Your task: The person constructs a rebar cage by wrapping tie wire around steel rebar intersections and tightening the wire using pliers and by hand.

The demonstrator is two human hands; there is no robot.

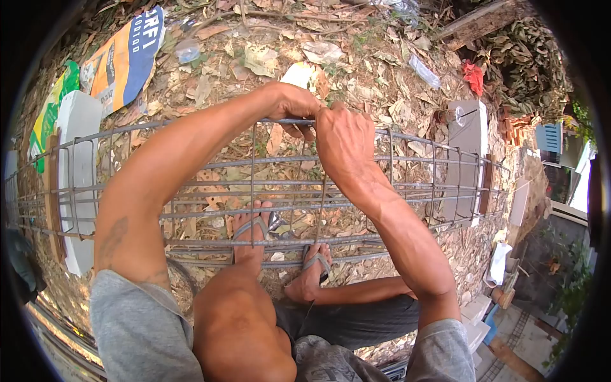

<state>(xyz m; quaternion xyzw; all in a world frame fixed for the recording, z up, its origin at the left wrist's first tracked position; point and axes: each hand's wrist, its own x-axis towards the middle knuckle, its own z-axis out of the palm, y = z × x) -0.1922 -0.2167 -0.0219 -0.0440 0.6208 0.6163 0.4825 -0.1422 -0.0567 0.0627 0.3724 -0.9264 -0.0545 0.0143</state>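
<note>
A long rebar cage (219, 163) of steel bars and square stirrups lies across in front of me, above my sandalled feet. My left hand (294, 105) is closed at its far top bar, thumb and fingers bent around the steel. Right beside it, my right hand (345, 137) is closed in a fist, knuckles up, over the same bar near a stirrup (323, 197). Whatever its fingers grip is hidden beneath the hand. The two hands touch or nearly touch.
Pale blocks stand under the cage at the left (77, 118) and right (468, 127), with wooden strips beside them. Dry leaves (261, 60) cover the ground. An orange and blue sack (130, 60), a green bag (54, 111) and a red scrap (472, 76) lie beyond.
</note>
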